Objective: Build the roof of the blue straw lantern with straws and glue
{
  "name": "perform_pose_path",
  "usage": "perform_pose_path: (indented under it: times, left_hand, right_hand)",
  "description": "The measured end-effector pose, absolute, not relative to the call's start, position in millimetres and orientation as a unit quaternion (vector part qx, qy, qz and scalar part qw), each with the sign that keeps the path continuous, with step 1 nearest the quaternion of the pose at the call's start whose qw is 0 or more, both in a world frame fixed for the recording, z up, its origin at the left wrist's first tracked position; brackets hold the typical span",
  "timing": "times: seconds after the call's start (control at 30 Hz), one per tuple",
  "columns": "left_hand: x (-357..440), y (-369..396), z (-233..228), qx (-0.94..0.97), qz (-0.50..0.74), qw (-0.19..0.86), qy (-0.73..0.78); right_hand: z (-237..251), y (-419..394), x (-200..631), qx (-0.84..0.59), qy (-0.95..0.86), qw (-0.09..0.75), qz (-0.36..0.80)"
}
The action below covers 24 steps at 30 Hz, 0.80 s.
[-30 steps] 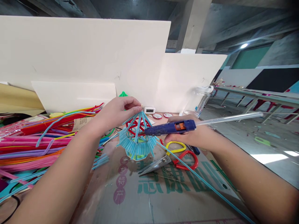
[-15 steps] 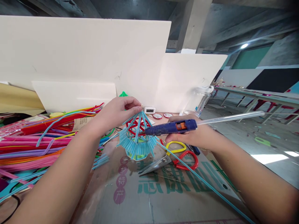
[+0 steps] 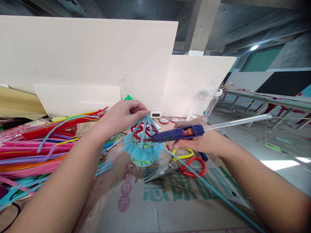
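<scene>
A small pavilion-like model [image 3: 145,152] built of light-blue and red pipe cleaners stands on the cardboard. My left hand [image 3: 127,115] pinches its peak between thumb and fingers. In my right hand [image 3: 194,142] is a dark-blue glue gun [image 3: 178,133], lying on its side with a long clear glue stick [image 3: 239,121] out of its back end. The nozzle points left at the red lattice under the roof; whether it touches cannot be made out. Scissors [image 3: 173,166] with one yellow and one red handle lie below the glue gun. A long light-blue pipe cleaner [image 3: 209,185] slants toward the lower right.
Bundles of colourful pipe cleaners [image 3: 36,152] fill the left side. Behind the model are a small digital clock [image 3: 155,114], two round red-rimmed tins [image 3: 169,120] and a clear jar [image 3: 205,105]. White boards [image 3: 85,58] stand upright along the back; printed cardboard [image 3: 109,200] covers the table.
The glue gun's back end and glue stick have dipped and shifted very slightly left. My left hand and the model hold still.
</scene>
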<state>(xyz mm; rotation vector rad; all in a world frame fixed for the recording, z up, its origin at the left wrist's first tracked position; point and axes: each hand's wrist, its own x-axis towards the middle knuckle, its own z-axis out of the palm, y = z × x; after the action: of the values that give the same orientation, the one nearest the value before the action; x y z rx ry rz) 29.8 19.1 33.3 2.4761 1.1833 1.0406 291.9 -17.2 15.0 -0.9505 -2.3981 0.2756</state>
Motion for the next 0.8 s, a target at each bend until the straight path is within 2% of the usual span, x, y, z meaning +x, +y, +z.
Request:
perform_pose_path:
  times: [0.2, 0.33, 0.5, 0.63, 0.8]
  left_hand:
    - [30.4, 17.2, 34.3, 0.838, 0.352, 0.114, 0.402]
    - [31.0, 16.9, 33.8, 0.834, 0.357, 0.127, 0.402]
    - [31.4, 16.0, 33.8, 0.83, 0.356, 0.138, 0.407]
    - [30.7, 14.4, 35.3, 0.832, 0.351, 0.134, 0.409]
    - [31.0, 14.6, 35.2, 0.833, 0.347, 0.123, 0.413]
  right_hand:
    - [17.9, -23.1, 289.3, -0.362, -0.892, 0.249, 0.104]
    - [25.8, -30.3, 290.4, -0.332, -0.895, 0.242, 0.172]
    - [28.6, -0.7, 317.9, -0.361, -0.83, 0.37, 0.209]
    - [7.9, 57.6, 345.2, -0.453, -0.737, 0.458, 0.206]
    - [-26.2, 119.1, 341.3, -0.533, -0.706, 0.409, 0.223]
